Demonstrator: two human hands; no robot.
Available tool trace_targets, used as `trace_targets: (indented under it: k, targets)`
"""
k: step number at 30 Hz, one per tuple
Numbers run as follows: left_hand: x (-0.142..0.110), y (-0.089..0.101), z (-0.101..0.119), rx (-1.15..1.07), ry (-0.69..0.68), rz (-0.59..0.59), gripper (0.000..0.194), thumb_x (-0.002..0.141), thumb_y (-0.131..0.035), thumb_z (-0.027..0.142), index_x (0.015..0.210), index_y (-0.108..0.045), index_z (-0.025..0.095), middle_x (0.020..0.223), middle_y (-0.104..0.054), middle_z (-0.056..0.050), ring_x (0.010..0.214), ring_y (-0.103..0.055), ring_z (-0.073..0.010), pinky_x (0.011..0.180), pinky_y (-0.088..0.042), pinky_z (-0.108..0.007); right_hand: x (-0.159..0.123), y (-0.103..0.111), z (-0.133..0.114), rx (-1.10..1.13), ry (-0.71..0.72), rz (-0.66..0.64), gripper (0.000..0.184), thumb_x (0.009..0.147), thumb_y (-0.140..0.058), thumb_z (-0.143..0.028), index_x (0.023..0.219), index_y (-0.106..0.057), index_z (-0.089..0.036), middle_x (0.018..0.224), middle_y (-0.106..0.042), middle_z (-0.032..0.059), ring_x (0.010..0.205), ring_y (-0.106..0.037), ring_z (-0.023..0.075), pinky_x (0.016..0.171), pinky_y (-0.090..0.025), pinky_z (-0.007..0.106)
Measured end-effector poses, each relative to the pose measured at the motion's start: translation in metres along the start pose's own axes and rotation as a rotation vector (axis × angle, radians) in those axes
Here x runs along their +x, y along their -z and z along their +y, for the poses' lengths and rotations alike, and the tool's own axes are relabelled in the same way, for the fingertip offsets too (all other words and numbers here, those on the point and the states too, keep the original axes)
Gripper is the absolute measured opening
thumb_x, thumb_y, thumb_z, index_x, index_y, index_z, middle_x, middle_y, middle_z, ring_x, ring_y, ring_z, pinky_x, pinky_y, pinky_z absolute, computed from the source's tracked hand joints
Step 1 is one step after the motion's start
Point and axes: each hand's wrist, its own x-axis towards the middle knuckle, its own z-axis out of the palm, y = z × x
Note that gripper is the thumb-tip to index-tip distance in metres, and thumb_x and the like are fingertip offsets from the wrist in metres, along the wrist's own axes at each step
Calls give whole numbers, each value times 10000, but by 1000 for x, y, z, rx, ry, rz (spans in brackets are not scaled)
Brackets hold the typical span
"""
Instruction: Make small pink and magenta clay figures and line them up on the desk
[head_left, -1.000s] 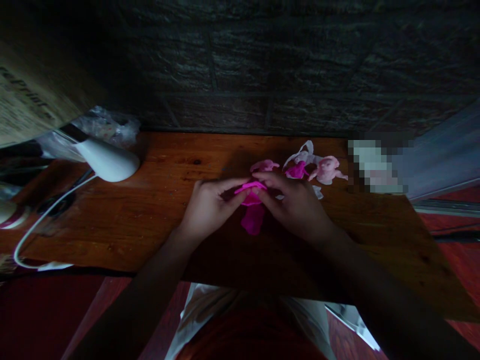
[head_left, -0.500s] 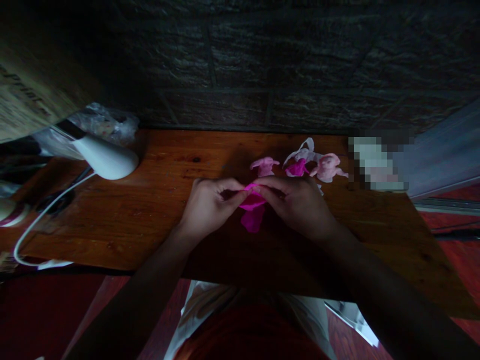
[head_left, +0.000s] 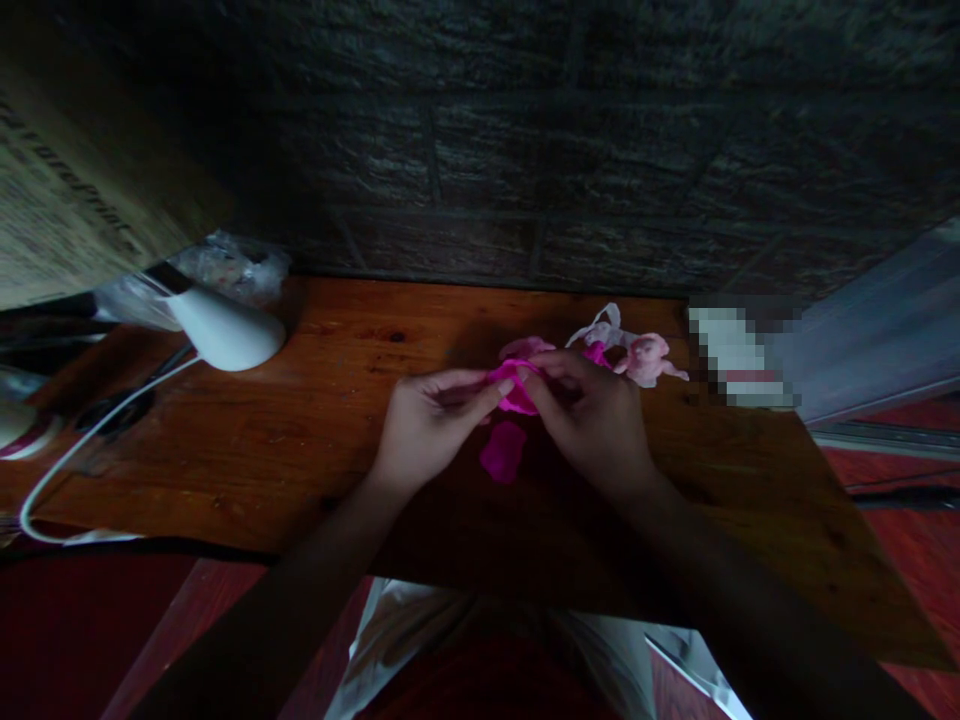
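Between my two hands is a bright pink petal-like piece [head_left: 519, 397], thin and soft, perhaps crepe paper. My left hand [head_left: 431, 420] pinches its left edge between thumb and fingers. On the other side my right hand [head_left: 596, 415] grips it with thumb and forefinger. Below them, a separate magenta piece [head_left: 503, 452] lies flat on the wooden table. Just behind my fingers sits a pale pink piece [head_left: 527, 347], partly covered. Farther right are a light pink crumpled piece [head_left: 649, 358], a white curled strip [head_left: 606, 325] and another magenta piece [head_left: 596, 353], half hidden by my right hand.
A white lamp-like object [head_left: 229, 330] with a white cable [head_left: 112, 415] stands at left, near clear plastic wrapping [head_left: 236, 265]. A cardboard box [head_left: 82, 200] overhangs the upper left. Dark stone wall [head_left: 480, 160] backs the wooden table [head_left: 322, 400]. A blurred-out item [head_left: 739, 350] lies at right.
The held pink piece now looks wider and flatter between my fingertips, and my thumbs sit differently on it. My view has tilted slightly upward, so the table sits lower.
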Motion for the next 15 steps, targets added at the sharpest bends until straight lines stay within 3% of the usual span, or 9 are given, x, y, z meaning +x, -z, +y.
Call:
trace_targets:
  k: [4,9,12,15]
  targets:
    - [0,-6,-2,-7,-58,11,343,710,-915,414,928,-830,163,956,-851,-79,852,-822,-229,835,-691,-349,-1,-2,-1,-51,28,7,100,942,-664,-239,956,-756,-203,954,-842,56,793,-794,195,733,-620,313]
    - [2,-4,-3,74,-99,22,193,789,-842,310,919,-829,167,939,-852,-62,838,-821,-215,786,-680,-309,0,-4,-3,-113,91,98,98,946,-670,-224,954,-764,-198,934,-844,51,769,-793,188,727,-621,304]
    - [2,1,-3,326,-250,29,106,859,-756,227,921,-831,184,918,-852,-51,790,-817,-205,750,-659,-286,0,-4,-3,-153,144,100,112,964,-659,-219,981,-764,-181,947,-840,64,752,-781,186,716,-614,302]
    - [2,6,-1,708,-503,-38,179,937,-666,195,1026,-822,200,998,-848,-73,842,-813,-221,807,-635,-310,1,-2,-2,-225,205,7,131,993,-633,-212,1020,-759,-189,1010,-830,77,849,-780,206,785,-605,326]
